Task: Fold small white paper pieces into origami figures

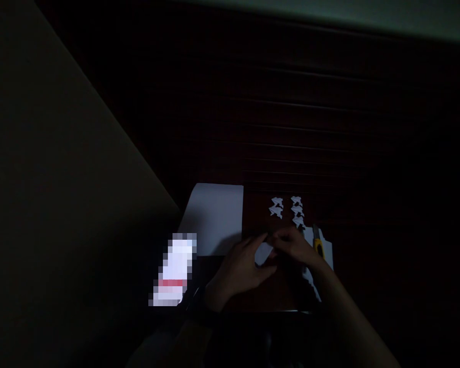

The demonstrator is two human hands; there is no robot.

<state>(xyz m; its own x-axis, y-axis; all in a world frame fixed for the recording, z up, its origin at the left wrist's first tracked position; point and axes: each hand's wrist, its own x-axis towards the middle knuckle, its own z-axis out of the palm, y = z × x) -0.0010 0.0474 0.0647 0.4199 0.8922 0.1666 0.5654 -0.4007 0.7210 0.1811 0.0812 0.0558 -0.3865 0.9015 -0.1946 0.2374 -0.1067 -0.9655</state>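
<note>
A small piece of white paper [263, 253] lies between my hands over the dark table. My left hand [241, 268] holds it from the left, index finger along the top side and thumb along the bottom, framing it. My right hand [291, 245] has its fingertips pinched at the paper's upper right edge; the dim light and the fingers hide the exact grip. Beyond the hands stand several small folded paper figures in two columns, a left one [276, 211] and a right one [297, 210] among them.
A large white paper sheet [218, 214] lies at the left. A lit, pixelated phone-like screen [174, 271] is nearer me. Right of my hand, a yellow utility knife [319, 248] rests on white paper [328, 251]. A pale wall [80, 153] bounds the left.
</note>
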